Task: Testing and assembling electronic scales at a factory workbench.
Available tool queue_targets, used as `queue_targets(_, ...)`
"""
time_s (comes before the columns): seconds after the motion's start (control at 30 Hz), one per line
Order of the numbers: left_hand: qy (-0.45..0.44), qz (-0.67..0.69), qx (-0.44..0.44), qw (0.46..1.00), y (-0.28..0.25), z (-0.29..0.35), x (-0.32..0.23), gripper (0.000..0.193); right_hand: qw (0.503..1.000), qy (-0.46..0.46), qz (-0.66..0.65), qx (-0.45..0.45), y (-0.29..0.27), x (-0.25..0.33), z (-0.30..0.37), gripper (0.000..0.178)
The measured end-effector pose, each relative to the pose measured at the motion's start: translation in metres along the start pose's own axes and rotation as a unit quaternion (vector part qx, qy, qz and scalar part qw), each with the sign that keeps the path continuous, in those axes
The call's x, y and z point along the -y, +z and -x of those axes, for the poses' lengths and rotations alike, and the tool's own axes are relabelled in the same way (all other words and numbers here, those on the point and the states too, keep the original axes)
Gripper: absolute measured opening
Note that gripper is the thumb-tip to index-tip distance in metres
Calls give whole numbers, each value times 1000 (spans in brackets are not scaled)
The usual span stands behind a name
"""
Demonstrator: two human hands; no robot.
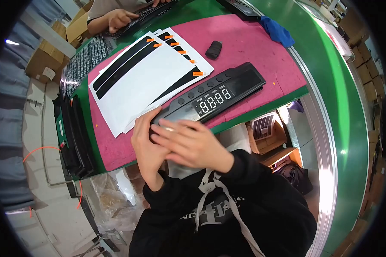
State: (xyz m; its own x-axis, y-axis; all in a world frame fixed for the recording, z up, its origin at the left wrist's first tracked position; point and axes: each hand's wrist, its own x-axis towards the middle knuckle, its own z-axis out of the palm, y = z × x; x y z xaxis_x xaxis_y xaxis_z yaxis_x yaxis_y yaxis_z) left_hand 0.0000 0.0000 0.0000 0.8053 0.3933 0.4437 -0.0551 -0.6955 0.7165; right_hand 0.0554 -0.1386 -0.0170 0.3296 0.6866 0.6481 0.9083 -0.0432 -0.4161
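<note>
A long black display panel [244, 79] with a row of round buttons and a lit white digit display lies slantwise over the near part of the pink mat [240, 34]. At its left end, my left hand [146, 143] has its fingers wrapped round the casing. My right hand [191, 143] reaches across that same end, fingers stretched out and slightly blurred. Whether its fingertips touch the panel is hidden from me. Just beyond the panel is a stack of white sheets [146, 77] bearing black strips with orange tabs.
A small dark cloth roll [213, 50] and a blue cloth [276, 31] lie on the mat. Black panels [79, 137] stand at the left table edge. Across the table, another person's hand [120, 20] is at a similar panel. Open cardboard boxes [270, 137] sit below the bench.
</note>
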Motion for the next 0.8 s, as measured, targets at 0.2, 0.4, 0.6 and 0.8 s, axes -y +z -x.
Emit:
queue_targets(0.2, 28, -7, -8, 1000, 3, -1, -10, 66, 955, 104, 262, -88, -100, -79, 33, 33)
queue_targets(0.4, 52, -9, -9, 999, -4, 0, -7, 67, 916, 177, 327, -152, -136, -104, 55, 34)
queue_targets(0.6, -87, 216, -173, 957, -38, -27, 13, 71, 919, 110, 298, -234, -140, -85, 25, 20)
queue_targets(0.8, -295, -327, -83, 894, -32, -63, 26, 87, 945, -5, 237, -225, -139, -52, -34, 17)
